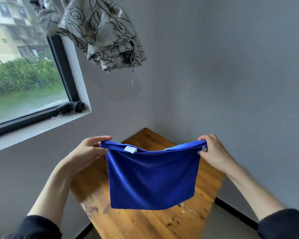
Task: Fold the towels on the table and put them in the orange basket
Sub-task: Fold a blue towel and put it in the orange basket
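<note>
A blue towel point(152, 178) hangs in the air above the wooden table point(145, 223), doubled over, with a small white label near its upper edge. My left hand point(90, 152) pinches its upper left corner between thumb and fingers. My right hand point(212, 152) pinches the upper right corner the same way. The towel's lower edge hangs free above the tabletop. No orange basket is in view.
The table stands in a corner between two grey walls. A window point(24, 69) is at the left, with a dark brush point(72, 106) on its sill. A patterned curtain point(97, 31) is bunched up above. Grey floor shows to the table's right.
</note>
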